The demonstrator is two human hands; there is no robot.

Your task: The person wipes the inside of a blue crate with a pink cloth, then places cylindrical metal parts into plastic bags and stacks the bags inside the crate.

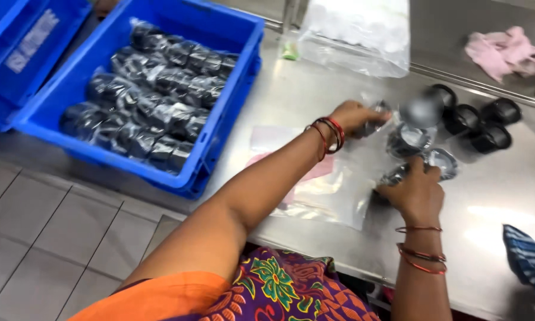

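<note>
A worker's left hand [353, 116] closes its grip on a clear-wrapped black part [375, 119] above the steel desk [493, 196], while the right hand [416, 193] pinches another wrapped part [398, 175] just below it. More shiny wrapped parts [419, 139] lie between the two grips, with bare black cups [481, 122] beyond and a blue crate [220, 35] of bagged pieces off to the left. The bagging step appears in hand; next likely calls for setting each wrapped piece aside.

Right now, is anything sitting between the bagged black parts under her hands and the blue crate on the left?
Nothing visible blocks that stretch. Between the bagged parts and the blue crate lies only bare steel table and flat clear bags, with her left arm reaching across above them.
</note>
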